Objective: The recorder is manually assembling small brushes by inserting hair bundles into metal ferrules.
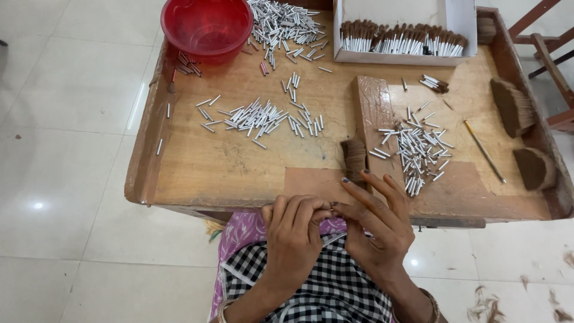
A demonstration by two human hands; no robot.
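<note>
My left hand point(293, 230) and right hand point(378, 224) meet at the near edge of the wooden surface point(239, 164), above my checked lap. The fingers of both pinch narrow around one small piece between them; it is too hidden to tell what it is. A tuft of brown bristle point(354, 158) lies just beyond my right fingertips, and loose silver tubes point(418, 152) lie scattered to its right. I judge this goes best keeping both pinches close together and steady, working near the edge so nothing drops
</note>
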